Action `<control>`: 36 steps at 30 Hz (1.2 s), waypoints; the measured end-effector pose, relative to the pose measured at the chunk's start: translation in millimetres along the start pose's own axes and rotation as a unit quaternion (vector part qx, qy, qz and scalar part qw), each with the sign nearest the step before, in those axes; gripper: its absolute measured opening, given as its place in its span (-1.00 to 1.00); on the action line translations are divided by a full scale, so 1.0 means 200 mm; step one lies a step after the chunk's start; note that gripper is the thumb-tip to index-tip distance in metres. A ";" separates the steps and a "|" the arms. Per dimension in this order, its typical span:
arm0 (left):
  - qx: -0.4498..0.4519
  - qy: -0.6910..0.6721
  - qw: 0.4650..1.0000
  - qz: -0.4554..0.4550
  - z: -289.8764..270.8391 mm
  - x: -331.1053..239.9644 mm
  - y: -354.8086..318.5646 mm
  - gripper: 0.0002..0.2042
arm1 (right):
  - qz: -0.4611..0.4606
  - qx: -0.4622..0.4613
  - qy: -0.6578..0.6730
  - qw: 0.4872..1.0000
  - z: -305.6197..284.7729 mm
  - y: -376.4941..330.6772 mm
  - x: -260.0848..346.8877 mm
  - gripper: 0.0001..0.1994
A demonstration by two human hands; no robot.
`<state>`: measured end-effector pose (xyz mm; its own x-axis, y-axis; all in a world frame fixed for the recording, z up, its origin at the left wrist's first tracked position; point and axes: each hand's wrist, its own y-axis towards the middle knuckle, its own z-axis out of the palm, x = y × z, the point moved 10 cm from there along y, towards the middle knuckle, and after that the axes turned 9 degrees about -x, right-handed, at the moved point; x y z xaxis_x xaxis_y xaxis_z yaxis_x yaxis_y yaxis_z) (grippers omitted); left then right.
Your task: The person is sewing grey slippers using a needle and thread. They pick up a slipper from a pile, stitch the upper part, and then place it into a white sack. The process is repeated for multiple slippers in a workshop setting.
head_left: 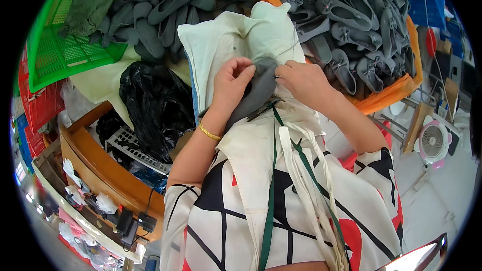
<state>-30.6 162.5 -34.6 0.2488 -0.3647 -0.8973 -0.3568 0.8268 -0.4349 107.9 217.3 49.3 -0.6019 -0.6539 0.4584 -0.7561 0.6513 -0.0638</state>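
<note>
A grey slip-on shoe (262,86) lies across my lap on a pale cloth (216,37). My left hand (232,81) pinches the shoe's edge between thumb and fingers, with a gold bracelet on that wrist. Opposite it, my right hand (302,84) is closed on a thin dark tip, which looks like a needle (276,76), right against the shoe's other side. A fine thread seems to run above that hand. Small dark thread snips (262,110) rest just below the shoe, beside a green ribbon (271,190).
Grey shoes with bows fill an orange-edged sack (391,93) at the far right. More grey shoes (175,5) are heaped at the far left, next to a green crate (50,55). A black plastic bag (150,105) and wooden drawer (110,170) stand left; a fan (433,139) stands right.
</note>
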 end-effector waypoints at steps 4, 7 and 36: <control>0.095 0.152 0.981 0.077 0.07 -0.06 -0.14 -0.90 | -0.023 0.001 0.026 0.999 0.04 -0.06 -0.05 -0.91; 0.091 0.165 0.982 0.022 0.05 0.03 -0.23 -0.86 | 0.011 0.008 0.077 0.997 0.02 -0.11 -0.12 -0.92; 0.045 -0.048 0.990 -0.128 0.08 -0.07 -0.32 -0.91 | 0.129 -0.063 0.483 0.864 0.08 0.10 -0.01 -0.88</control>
<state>4.0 121.1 6.4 0.4062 -0.5279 -0.7459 -0.1902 0.7495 -0.6341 89.5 226.2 32.8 -0.2044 0.1056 0.9732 -0.5589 0.8036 -0.2046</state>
